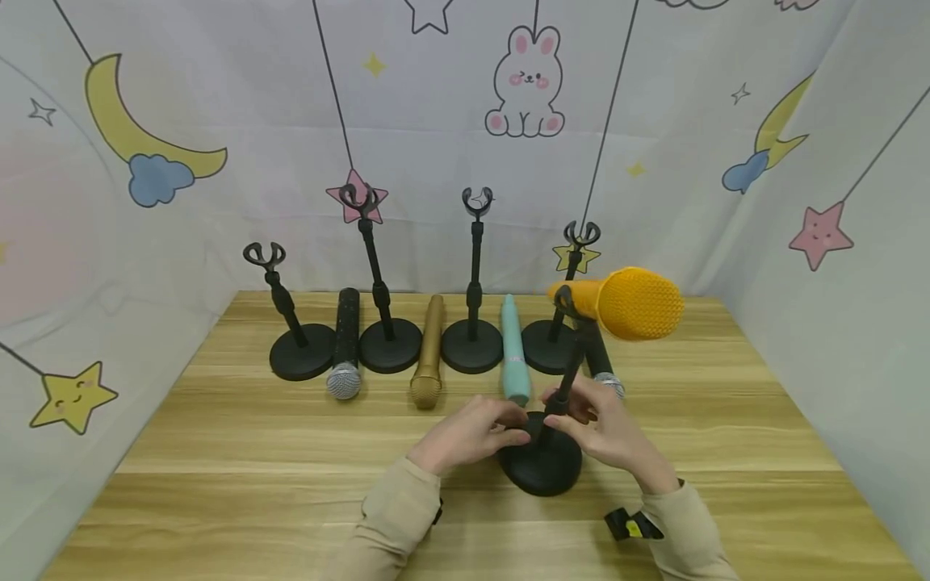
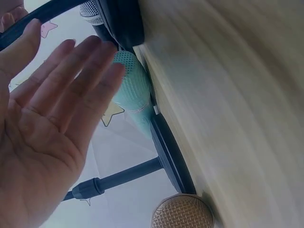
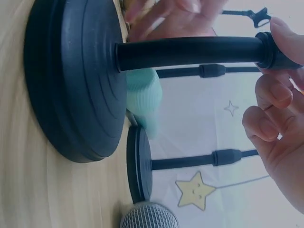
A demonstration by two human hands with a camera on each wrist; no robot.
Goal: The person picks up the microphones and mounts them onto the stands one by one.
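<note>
A black microphone stand (image 1: pixel 541 468) stands near the middle front of the table, with an orange microphone (image 1: pixel 639 303) lying in its top clip, its mesh head pointing right. My right hand (image 1: pixel 599 424) pinches the stand's pole at the collar (image 3: pixel 270 50) between thumb and fingers. To the left of the pole is my left hand (image 1: pixel 475 432), its fingers extended over the base. The left wrist view shows that palm (image 2: pixel 47 137) holding nothing; whether its thumb touches the pole I cannot tell. Just behind the base lies a mint-green microphone (image 1: pixel 515 355).
Along the back stand several black stands, among them a short one at left (image 1: pixel 301 351) and a tall one (image 1: pixel 472 347). Between them lie a black microphone (image 1: pixel 347 339), a gold microphone (image 1: pixel 429 355) and another black microphone (image 1: pixel 599 355). A printed white curtain (image 1: pixel 436 145) hangs behind.
</note>
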